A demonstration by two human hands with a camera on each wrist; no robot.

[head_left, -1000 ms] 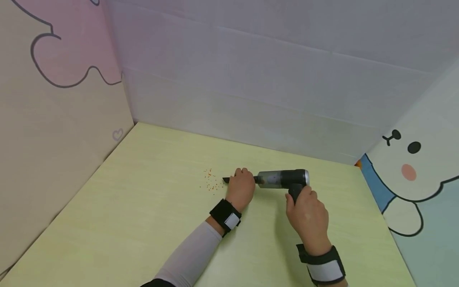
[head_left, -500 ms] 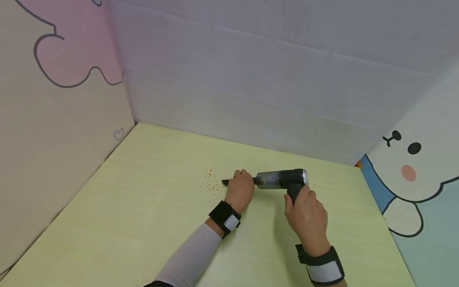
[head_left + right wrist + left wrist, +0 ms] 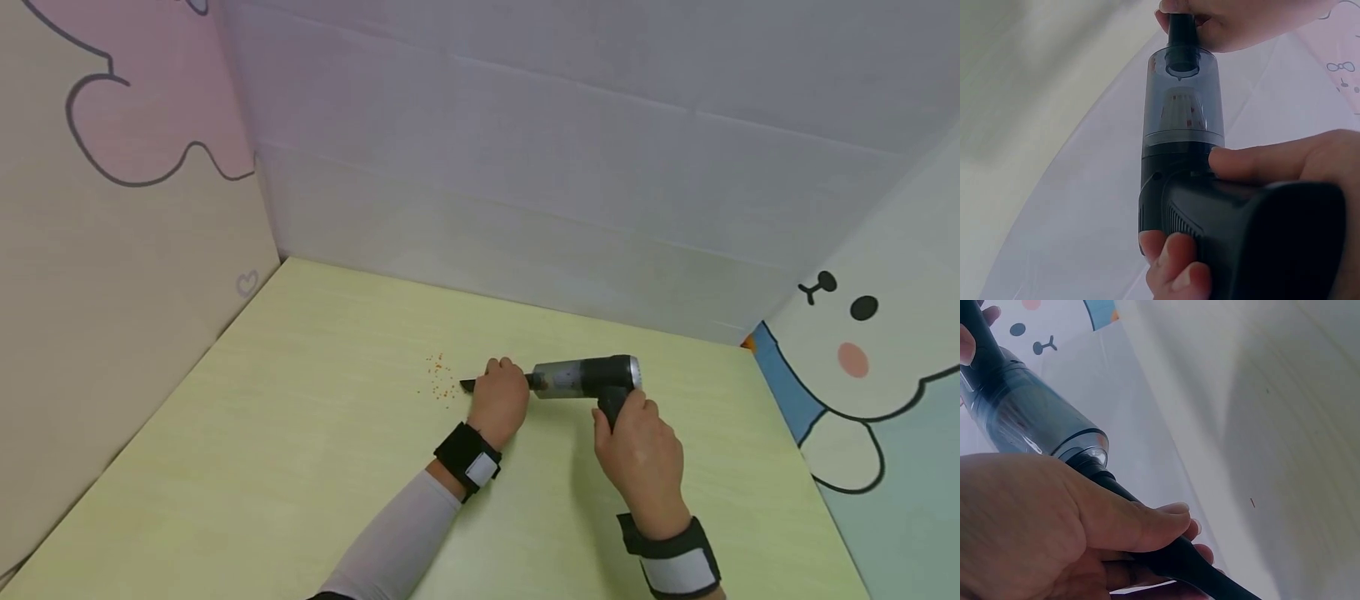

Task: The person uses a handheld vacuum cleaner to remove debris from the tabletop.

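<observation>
A black handheld vacuum cleaner [image 3: 600,377] with a see-through dust cup [image 3: 1182,100] lies level across the head view, over the table. My right hand [image 3: 643,454] grips its handle; in the right wrist view the fingers and thumb wrap round it. The left hand [image 3: 500,402] curls round the slim black nozzle [image 3: 1175,559], its thumb along the top. Past that hand, the nozzle's slanted tip points left at scattered orange crumbs [image 3: 441,388] on the table. Inside the cup a pale filter with reddish specks shows.
The pale yellow tabletop [image 3: 300,467] reaches back to a whitish sheet wall [image 3: 525,167]. A beige and pink panel [image 3: 150,250] stands at the left, and a panel with a cartoon face [image 3: 847,350] at the right. Both wrists wear black straps.
Both hands and the vacuum cleaner have shifted slightly left and a little nearer. The nozzle tip has come up to the right side of the orange crumbs.
</observation>
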